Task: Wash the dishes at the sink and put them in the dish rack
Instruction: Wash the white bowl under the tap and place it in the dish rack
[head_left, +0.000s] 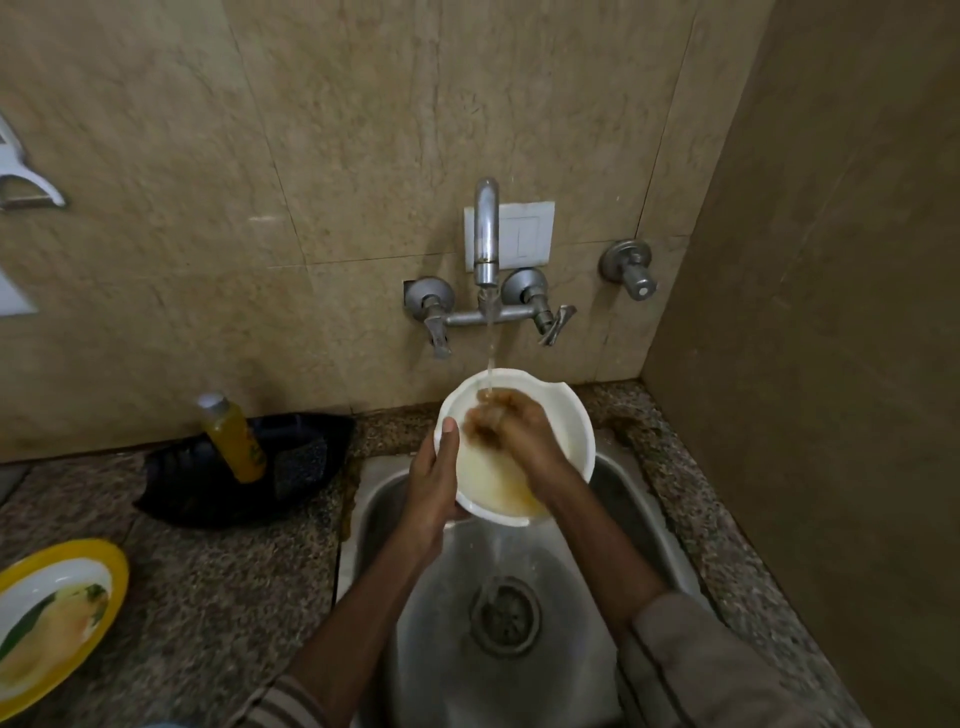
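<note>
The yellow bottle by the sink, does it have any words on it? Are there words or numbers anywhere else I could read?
No text can be read anywhere.
Yellow bottle: it has a dark printed patch, too blurred to read.
Yellow-rimmed plate: a picture only, no words visible.
White bowl: plain, no text visible.
White switch plate on the wall: no markings that can be read.

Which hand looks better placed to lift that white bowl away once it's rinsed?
Probably the left hand: it already grips the white bowl by its rim, while the right hand is inside, rubbing.
</note>
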